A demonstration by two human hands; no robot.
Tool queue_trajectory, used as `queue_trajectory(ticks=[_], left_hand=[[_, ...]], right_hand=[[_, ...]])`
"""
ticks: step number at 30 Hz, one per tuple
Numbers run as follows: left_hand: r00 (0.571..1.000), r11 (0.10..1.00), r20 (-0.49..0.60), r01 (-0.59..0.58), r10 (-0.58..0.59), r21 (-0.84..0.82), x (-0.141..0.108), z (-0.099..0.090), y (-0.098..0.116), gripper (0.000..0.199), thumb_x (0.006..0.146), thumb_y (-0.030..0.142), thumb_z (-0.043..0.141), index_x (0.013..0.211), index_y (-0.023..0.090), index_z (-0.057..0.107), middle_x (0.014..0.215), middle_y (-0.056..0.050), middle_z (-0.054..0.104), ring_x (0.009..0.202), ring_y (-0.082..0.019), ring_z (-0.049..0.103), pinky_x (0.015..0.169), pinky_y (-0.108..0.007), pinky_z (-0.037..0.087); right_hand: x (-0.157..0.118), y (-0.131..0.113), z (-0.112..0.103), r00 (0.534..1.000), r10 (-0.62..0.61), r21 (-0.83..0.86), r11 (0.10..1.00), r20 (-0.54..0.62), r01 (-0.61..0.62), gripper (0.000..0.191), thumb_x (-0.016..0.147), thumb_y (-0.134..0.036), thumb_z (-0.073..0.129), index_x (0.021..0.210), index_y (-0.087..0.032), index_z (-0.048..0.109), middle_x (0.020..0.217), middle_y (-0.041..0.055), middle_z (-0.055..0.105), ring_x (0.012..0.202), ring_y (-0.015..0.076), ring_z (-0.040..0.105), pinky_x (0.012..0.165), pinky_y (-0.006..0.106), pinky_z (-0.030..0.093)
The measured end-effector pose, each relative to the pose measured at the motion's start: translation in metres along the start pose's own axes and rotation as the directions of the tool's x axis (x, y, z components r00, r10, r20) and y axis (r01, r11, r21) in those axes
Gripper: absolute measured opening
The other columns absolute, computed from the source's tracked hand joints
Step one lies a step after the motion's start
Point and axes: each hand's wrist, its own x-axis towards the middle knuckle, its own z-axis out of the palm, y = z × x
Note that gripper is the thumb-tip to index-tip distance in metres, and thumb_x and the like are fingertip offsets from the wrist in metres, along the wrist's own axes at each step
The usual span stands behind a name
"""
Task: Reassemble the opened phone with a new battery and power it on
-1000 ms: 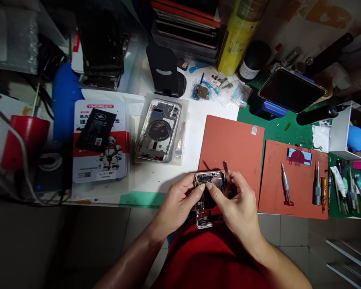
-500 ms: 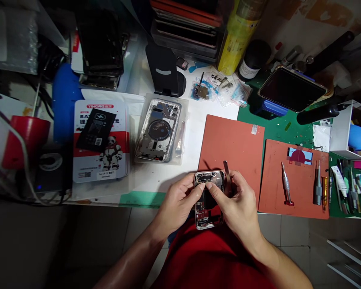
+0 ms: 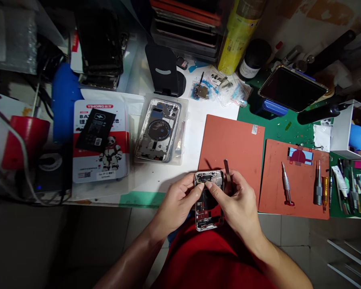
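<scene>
An opened phone frame (image 3: 201, 214) with its inner parts showing is held upright between both hands at the bench's front edge. My left hand (image 3: 179, 200) grips its left side, the thumb pressed on the parts near the top. From the right, my right hand (image 3: 239, 200) holds the other side, its thumb tip close to the left one. A thin metal tool (image 3: 227, 169) sticks up from the fingers of my right hand. Whatever lies under the thumb tips is hidden.
An orange mat (image 3: 231, 144) lies beyond the hands; a second mat (image 3: 303, 192) at right bears screwdrivers. Left stand another open phone (image 3: 158, 130) in a plastic tray and a battery (image 3: 96, 130) on a box. A black stand (image 3: 162, 68) rises behind.
</scene>
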Motion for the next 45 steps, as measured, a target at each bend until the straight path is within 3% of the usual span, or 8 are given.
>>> queue_trajectory(ticks=[6,16,30,45], left_hand=[[0.999,0.998,0.041,0.027,-0.025,-0.055,-0.0012,-0.0028,-0.0015,0.036,0.107,0.036,0.064,0.139,0.023,0.072,0.136,-0.009,0.075,0.121,-0.027,0.071,0.102,-0.035,0.057],[0.999,0.999,0.038,0.028,-0.026,-0.038,-0.0033,-0.0034,-0.0016,0.035,0.107,0.037,0.063,0.138,0.023,0.072,0.138,-0.009,0.074,0.125,-0.027,0.068,0.099,-0.033,0.057],[1.000,1.000,0.023,-0.008,0.008,-0.018,-0.0012,0.0008,0.0009,0.036,0.106,0.036,0.066,0.137,0.021,0.073,0.136,-0.009,0.076,0.124,-0.027,0.071,0.108,-0.036,0.056],[1.000,1.000,-0.003,0.000,0.000,-0.031,-0.0013,0.0040,0.0009,0.031,0.106,0.036,0.066,0.133,0.022,0.075,0.131,-0.008,0.079,0.116,-0.024,0.074,0.101,-0.033,0.060]], right_hand=[[0.0011,0.0000,-0.0003,1.000,0.006,-0.003,1.000,-0.005,-0.006,0.025,0.090,-0.043,0.082,0.105,-0.025,0.074,0.094,0.0041,0.074,0.077,0.0198,0.065,0.071,0.035,0.056],[0.0009,0.0000,-0.0002,1.000,0.030,0.008,1.000,0.008,-0.030,0.026,0.090,-0.044,0.082,0.104,-0.025,0.073,0.092,0.0037,0.072,0.076,0.0194,0.063,0.070,0.035,0.056],[0.0001,-0.0010,-0.0009,1.000,0.015,0.012,1.000,0.009,-0.015,0.025,0.090,-0.044,0.081,0.105,-0.026,0.072,0.095,0.0033,0.075,0.078,0.0195,0.066,0.071,0.034,0.055],[-0.0016,-0.0018,-0.0022,0.999,0.043,0.056,0.997,0.017,-0.044,0.028,0.090,-0.047,0.081,0.106,-0.025,0.074,0.096,0.0041,0.076,0.081,0.0209,0.068,0.075,0.036,0.057]])
